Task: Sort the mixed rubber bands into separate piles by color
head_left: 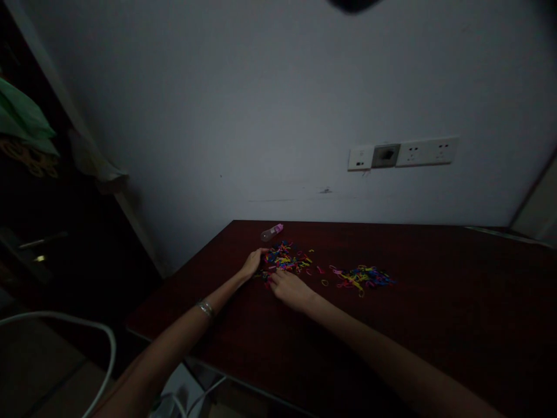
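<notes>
Head view: your left hand meets the left edge of the larger, loose pile of small multicoloured bands on the dark red-brown worktop; your right hand meets its near edge. That pile shows no clear long axis. The smaller multicoloured band pile, stretched left to right, lies apart, nearer your right hand. You cannot tell whether either hand's fingers pinch anything.
</notes>
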Demonstrator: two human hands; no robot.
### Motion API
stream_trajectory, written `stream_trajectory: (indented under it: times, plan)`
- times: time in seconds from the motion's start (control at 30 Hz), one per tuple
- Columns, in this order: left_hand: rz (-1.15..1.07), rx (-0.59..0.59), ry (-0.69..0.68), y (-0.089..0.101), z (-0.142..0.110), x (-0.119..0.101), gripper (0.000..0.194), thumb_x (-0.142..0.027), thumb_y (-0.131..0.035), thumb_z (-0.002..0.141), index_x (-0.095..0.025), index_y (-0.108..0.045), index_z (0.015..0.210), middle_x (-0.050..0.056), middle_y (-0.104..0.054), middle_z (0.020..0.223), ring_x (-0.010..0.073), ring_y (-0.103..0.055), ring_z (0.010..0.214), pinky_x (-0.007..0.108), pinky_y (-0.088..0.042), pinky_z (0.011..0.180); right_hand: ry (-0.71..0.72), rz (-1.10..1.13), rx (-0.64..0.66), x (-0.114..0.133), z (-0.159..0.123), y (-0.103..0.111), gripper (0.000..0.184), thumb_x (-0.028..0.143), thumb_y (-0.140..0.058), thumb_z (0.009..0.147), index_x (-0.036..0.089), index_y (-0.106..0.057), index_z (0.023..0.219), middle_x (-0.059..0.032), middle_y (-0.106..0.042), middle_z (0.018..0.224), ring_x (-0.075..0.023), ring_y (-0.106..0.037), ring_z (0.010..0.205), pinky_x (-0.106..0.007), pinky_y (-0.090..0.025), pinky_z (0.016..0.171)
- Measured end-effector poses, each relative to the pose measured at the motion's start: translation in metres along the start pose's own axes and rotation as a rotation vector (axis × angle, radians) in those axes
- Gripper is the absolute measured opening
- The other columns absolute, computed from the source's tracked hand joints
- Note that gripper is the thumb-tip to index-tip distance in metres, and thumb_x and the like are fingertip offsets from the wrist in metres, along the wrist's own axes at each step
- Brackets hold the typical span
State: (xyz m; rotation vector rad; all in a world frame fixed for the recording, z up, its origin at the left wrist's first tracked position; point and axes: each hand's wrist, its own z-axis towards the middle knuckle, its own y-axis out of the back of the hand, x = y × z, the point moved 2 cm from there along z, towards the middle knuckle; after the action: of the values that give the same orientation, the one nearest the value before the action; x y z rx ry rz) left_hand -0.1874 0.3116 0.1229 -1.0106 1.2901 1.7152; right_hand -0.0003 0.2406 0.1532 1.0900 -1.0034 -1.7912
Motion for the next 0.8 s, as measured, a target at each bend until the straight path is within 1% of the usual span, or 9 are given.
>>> stream_trajectory:
  times: [0.1, 0.23, 0.3, 0.4, 0.5, 0.67, 0.73, 0.8]
  plan:
    - [-0.154, 0.002, 0.035, -0.021, 0.003, -0.004, 0.052, -0.038, -0.025, 0.083, -0.007, -0.061, 0.103, 0.012, -0.064, 0.107, 0.0228, -0.057, 0.102, 0.037, -0.037, 0.094, -0.038, -0.014, 0.068, -0.016, -0.025, 0.008, 0.018, 0.008, -0.045, 0.083, 0.009, -0.061, 0.091, -0.0148, -0.058, 0.100, -0.0232, -0.053, 0.093, -0.033, -0.048, 0.073]
    - [-0.251, -0.003, 0.113, -0.053, -0.001, -0.017, 0.051, -0.038, -0.027, 0.082, -0.005, -0.061, 0.102, 0.014, -0.062, 0.109, 0.0241, -0.056, 0.102, 0.037, -0.038, 0.093, -0.097, 0.025, 0.138, -0.037, -0.062, 0.018, 0.019, 0.007, -0.046, 0.080, 0.011, -0.061, 0.091, -0.0137, -0.057, 0.100, -0.0221, -0.053, 0.093, -0.031, -0.047, 0.076]
    - [-0.281, -0.009, 0.154, -0.070, -0.005, -0.026, 0.051, -0.036, -0.026, 0.082, -0.004, -0.060, 0.103, 0.016, -0.060, 0.112, 0.0237, -0.056, 0.104, 0.036, -0.038, 0.093, -0.133, 0.057, 0.136, -0.046, -0.081, 0.022, 0.022, 0.006, -0.045, 0.080, 0.012, -0.060, 0.093, -0.0130, -0.057, 0.101, -0.0215, -0.053, 0.094, -0.033, -0.045, 0.081]
    - [-0.335, 0.027, 0.146, -0.092, -0.011, -0.043, 0.051, -0.035, -0.023, 0.084, -0.005, -0.060, 0.102, 0.016, -0.060, 0.113, 0.0223, -0.055, 0.105, 0.035, -0.037, 0.094, -0.186, 0.110, 0.105, -0.057, -0.108, 0.029, 0.025, 0.008, -0.042, 0.081, 0.014, -0.060, 0.097, -0.0129, -0.056, 0.103, -0.0220, -0.053, 0.097, -0.036, -0.042, 0.087]
    - [-0.380, 0.041, 0.161, -0.111, -0.015, -0.057, 0.049, -0.033, -0.023, 0.084, -0.006, -0.061, 0.100, 0.016, -0.060, 0.112, 0.0221, -0.055, 0.105, 0.035, -0.037, 0.095, -0.245, 0.145, 0.072, -0.065, -0.131, 0.037, 0.027, 0.009, -0.041, 0.081, 0.015, -0.060, 0.100, -0.0130, -0.056, 0.105, -0.0231, -0.050, 0.103, -0.037, -0.040, 0.091]
    - [-0.398, 0.083, 0.183, -0.133, -0.018, -0.076, 0.045, -0.028, -0.026, 0.083, -0.005, -0.062, 0.095, 0.017, -0.060, 0.112, 0.0222, -0.055, 0.106, 0.035, -0.034, 0.097, -0.299, 0.174, 0.072, -0.066, -0.151, 0.048, 0.023, 0.010, -0.045, 0.079, 0.015, -0.060, 0.096, -0.0122, -0.057, 0.103, -0.0226, -0.052, 0.097, -0.035, -0.043, 0.084]
    - [-0.417, 0.138, 0.167, -0.137, -0.021, -0.084, 0.044, -0.030, -0.028, 0.083, -0.005, -0.062, 0.095, 0.018, -0.060, 0.111, 0.0223, -0.056, 0.103, 0.036, -0.035, 0.096, -0.299, 0.196, 0.069, -0.064, -0.154, 0.049, 0.024, 0.010, -0.045, 0.079, 0.016, -0.060, 0.096, -0.0114, -0.058, 0.100, -0.0216, -0.053, 0.095, -0.033, -0.044, 0.083]
    - [-0.431, 0.220, 0.141, -0.138, -0.024, -0.092, 0.044, -0.033, -0.030, 0.083, -0.005, -0.062, 0.095, 0.018, -0.062, 0.108, 0.0226, -0.058, 0.101, 0.037, -0.035, 0.094, -0.293, 0.212, 0.063, -0.062, -0.155, 0.048, 0.023, 0.010, -0.045, 0.079, 0.016, -0.061, 0.095, -0.0110, -0.058, 0.098, -0.0210, -0.053, 0.094, -0.032, -0.044, 0.083]
